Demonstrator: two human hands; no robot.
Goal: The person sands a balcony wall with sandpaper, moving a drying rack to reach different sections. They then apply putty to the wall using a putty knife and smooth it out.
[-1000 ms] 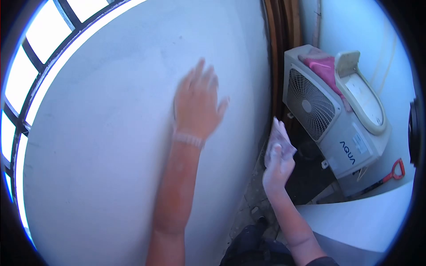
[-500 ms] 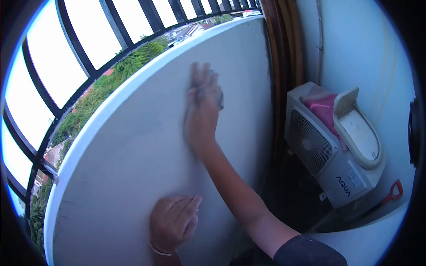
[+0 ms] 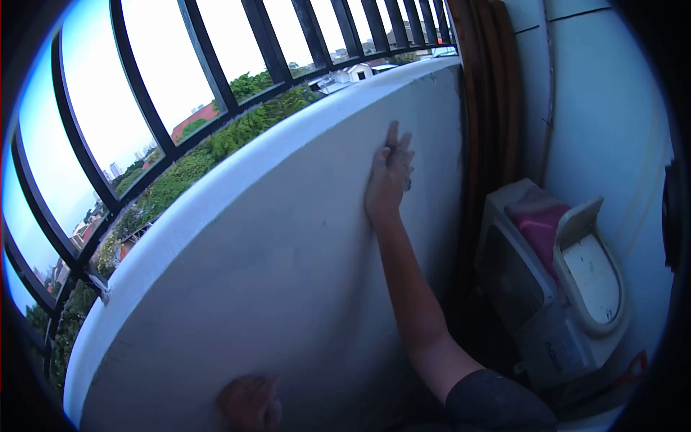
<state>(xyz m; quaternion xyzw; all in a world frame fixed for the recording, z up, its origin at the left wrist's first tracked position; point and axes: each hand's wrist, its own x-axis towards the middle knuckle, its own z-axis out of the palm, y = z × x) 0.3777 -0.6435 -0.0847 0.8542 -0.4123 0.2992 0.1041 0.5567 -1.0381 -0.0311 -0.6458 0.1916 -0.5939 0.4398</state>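
Note:
My right hand (image 3: 389, 176) reaches up against the grey wall (image 3: 288, 245), some of its fingers spread upward. A small dark item (image 3: 408, 182) shows at the edge of its palm, pressed to the wall; what it is I cannot make out. Low on the same wall, at the bottom of the view, my left hand (image 3: 249, 403) is blurred and dim, its fingers hard to tell apart. A white rounded ledge (image 3: 237, 162) tops the curved wall.
Black railing bars (image 3: 209, 57) rise beyond the ledge. Brown wooden boards (image 3: 489, 93) stand at the wall's right end. Right of them are an air-conditioner unit (image 3: 554, 360), a pink cloth (image 3: 536, 227), a pale tray-like piece (image 3: 590, 277) and a red handle (image 3: 636, 367).
The view has shifted, with more railing showing. My right hand now appears farther right on the wall, its arm more upright. My left hand appears lower and more blurred.

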